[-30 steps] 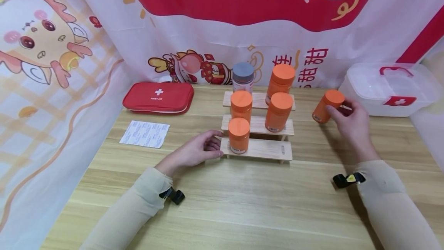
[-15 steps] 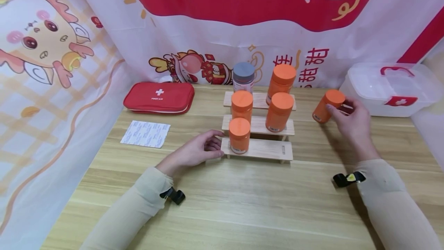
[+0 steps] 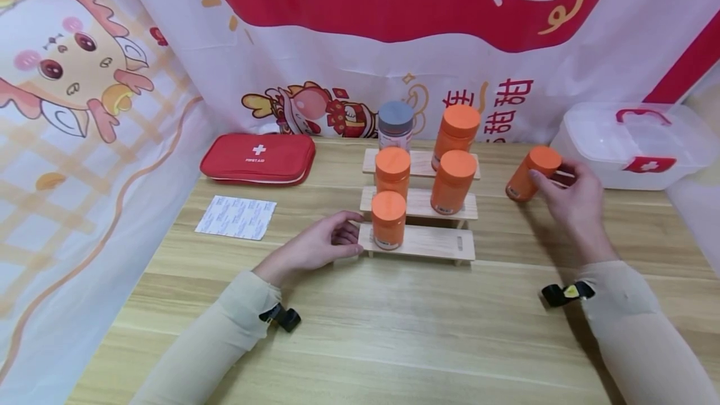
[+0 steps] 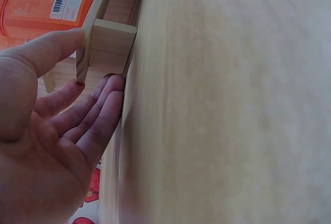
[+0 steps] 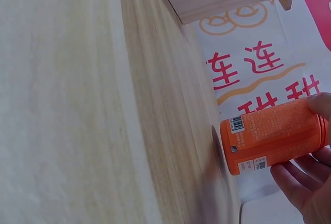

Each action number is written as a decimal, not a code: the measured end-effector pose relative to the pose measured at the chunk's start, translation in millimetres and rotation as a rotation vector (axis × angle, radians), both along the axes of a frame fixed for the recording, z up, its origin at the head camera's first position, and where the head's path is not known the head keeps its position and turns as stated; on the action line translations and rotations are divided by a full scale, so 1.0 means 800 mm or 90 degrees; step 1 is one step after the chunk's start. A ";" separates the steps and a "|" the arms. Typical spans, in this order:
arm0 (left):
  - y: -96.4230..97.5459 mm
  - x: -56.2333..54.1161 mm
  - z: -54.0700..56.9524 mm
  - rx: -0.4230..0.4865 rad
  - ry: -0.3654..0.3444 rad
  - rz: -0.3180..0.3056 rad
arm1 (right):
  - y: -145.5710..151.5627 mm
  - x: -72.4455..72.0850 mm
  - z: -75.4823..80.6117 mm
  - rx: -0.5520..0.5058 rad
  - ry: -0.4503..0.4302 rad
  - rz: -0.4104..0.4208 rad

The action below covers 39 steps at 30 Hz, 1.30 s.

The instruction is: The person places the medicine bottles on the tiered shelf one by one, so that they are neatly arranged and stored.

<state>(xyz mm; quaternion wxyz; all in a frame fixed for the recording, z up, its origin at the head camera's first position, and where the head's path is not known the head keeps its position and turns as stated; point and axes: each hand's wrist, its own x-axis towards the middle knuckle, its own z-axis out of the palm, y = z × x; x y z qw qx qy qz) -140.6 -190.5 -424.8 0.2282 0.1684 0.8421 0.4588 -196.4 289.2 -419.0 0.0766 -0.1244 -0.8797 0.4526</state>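
At the right of the head view, my right hand point(image 3: 574, 195) grips an orange lidded pill bottle point(image 3: 531, 174), thumb on one side and fingers on the other. The bottle leans, its lid toward the hand; its base point(image 5: 230, 149) is close over the tabletop in the right wrist view. My left hand point(image 3: 326, 239) is at the left end of a three-step wooden rack point(image 3: 424, 241). Thumb and index finger pinch the end of its lowest board point(image 4: 95, 25), while the other fingers point(image 4: 98, 115) extend underneath. One orange bottle point(image 3: 388, 220) stands on that lowest step.
Two orange bottles point(image 3: 452, 183) occupy the middle step. Up top are a grey-lidded bottle point(image 3: 395, 124) and another orange bottle point(image 3: 457, 133). A red first aid pouch point(image 3: 259, 158) and a printed white packet point(image 3: 236, 217) lie left; a clear-lidded white box point(image 3: 624, 142) stands right.
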 end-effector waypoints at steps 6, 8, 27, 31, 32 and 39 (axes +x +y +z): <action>0.000 0.001 0.001 -0.001 0.000 0.003 | -0.002 0.007 0.004 0.006 0.013 0.003; 0.000 0.002 0.001 0.001 -0.001 0.003 | -0.002 0.010 0.006 0.000 0.013 0.004; 0.000 0.001 0.002 0.000 -0.006 0.002 | -0.005 0.057 0.030 0.014 0.042 0.017; 0.000 0.001 0.002 -0.001 -0.005 0.003 | -0.006 0.068 0.035 0.020 0.050 0.020; 0.001 0.001 0.001 -0.002 -0.005 0.004 | -0.006 0.071 0.035 0.018 0.054 0.022; 0.000 0.002 0.002 -0.006 0.000 0.002 | -0.008 0.093 0.039 0.011 0.100 0.038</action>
